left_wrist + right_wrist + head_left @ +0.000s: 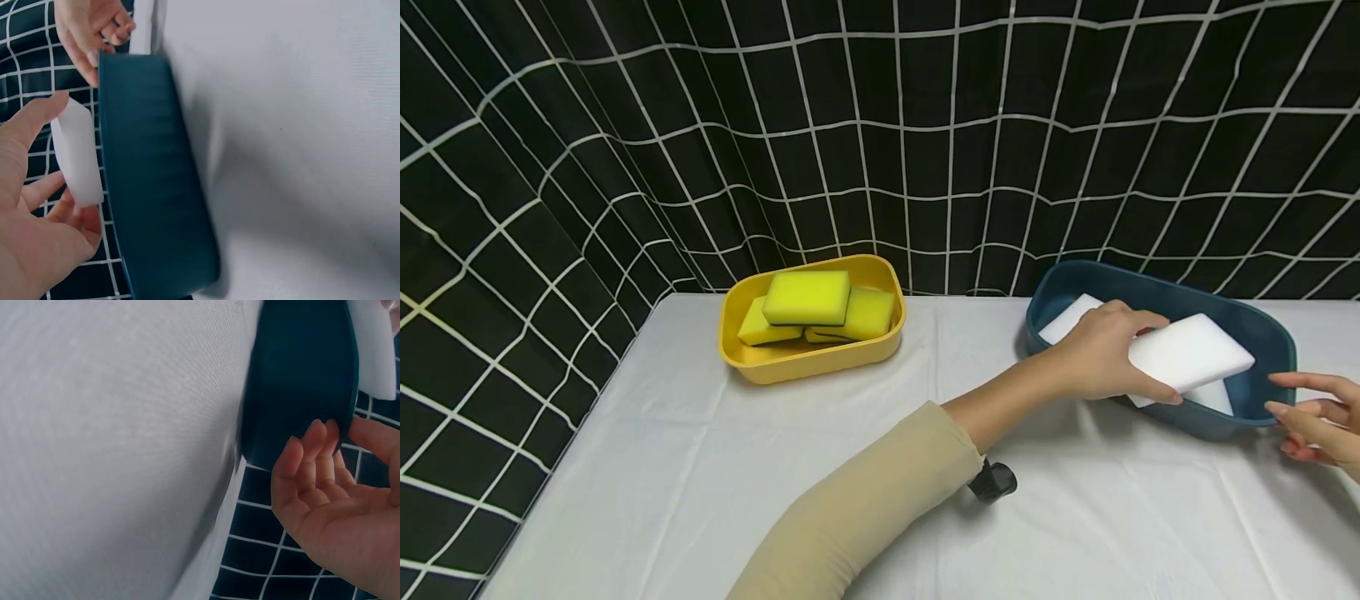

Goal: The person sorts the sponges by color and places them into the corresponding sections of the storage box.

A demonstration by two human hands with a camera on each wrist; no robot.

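Observation:
My left hand (1101, 354) grips a white sponge block (1191, 354) between thumb and fingers, above the dark blue bin (1210, 292). From the left wrist view, the same sponge (78, 153) is tilted at the bin's rim. More white sponges (1071, 317) lie inside the bin, partly hidden by the hand. My right hand (1322, 417) is at the bin's right end. In the right wrist view its fingers (319, 462) curl at the outer wall, while another digit reaches over the rim.
A yellow bin (812, 365) with several yellow sponges (808, 298) stands at the back left of the white-covered table (662, 467). A black grid-patterned curtain (925, 150) hangs behind and to the left. A small black cylindrical piece (994, 482) shows beside the left sleeve.

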